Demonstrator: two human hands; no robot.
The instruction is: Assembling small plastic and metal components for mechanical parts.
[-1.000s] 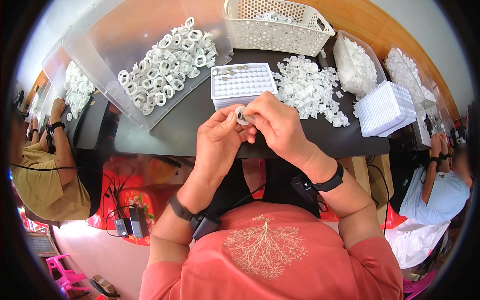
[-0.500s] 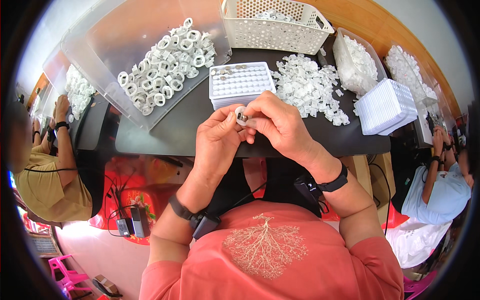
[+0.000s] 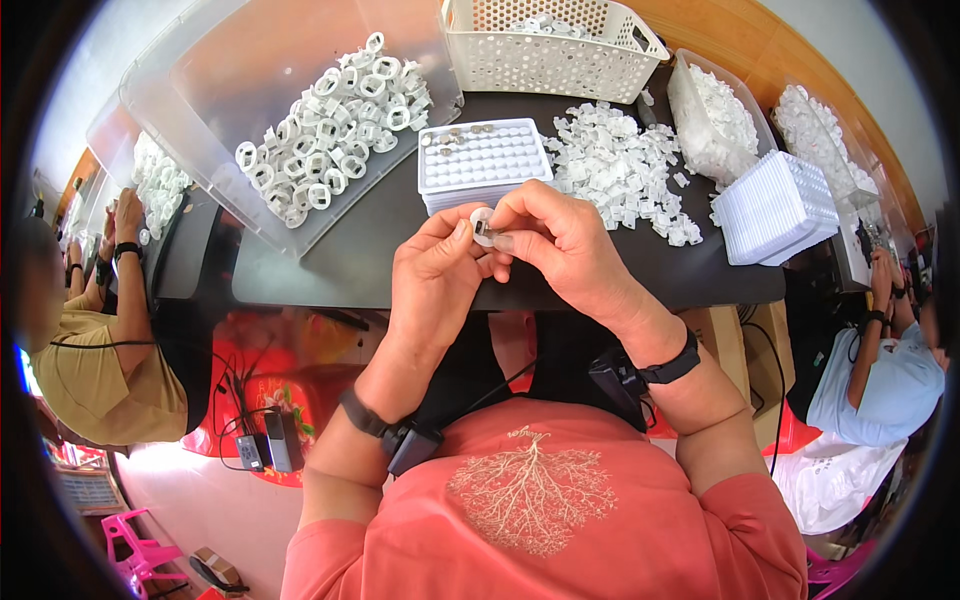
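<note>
My left hand [image 3: 437, 272] pinches a small round white plastic part [image 3: 481, 222] with a dark opening in its middle. At its right side, my right hand [image 3: 556, 240] has thumb and forefinger closed against the part; what lies between those fingertips is mostly hidden. Just beyond my hands stands a stack of white trays [image 3: 455, 203]. A few small metallic discs [image 3: 455, 140], like button cells, sit in the far left pockets of the top tray. To the right of the stack spreads a loose heap of small white plastic pieces [image 3: 615, 165].
A clear plastic bin [image 3: 285, 240] of ring-shaped white parts lies tilted at the left. Behind are a perforated basket [image 3: 550, 75] and a tub [image 3: 715, 120] of white pieces. More stacked trays [image 3: 775, 215] lean at the right. Co-workers [image 3: 110, 370] sit on both sides.
My right fingertips have shifted slightly on the white part, and the small brownish metallic piece seen beside its opening shows less now. My left hand keeps its hold.
</note>
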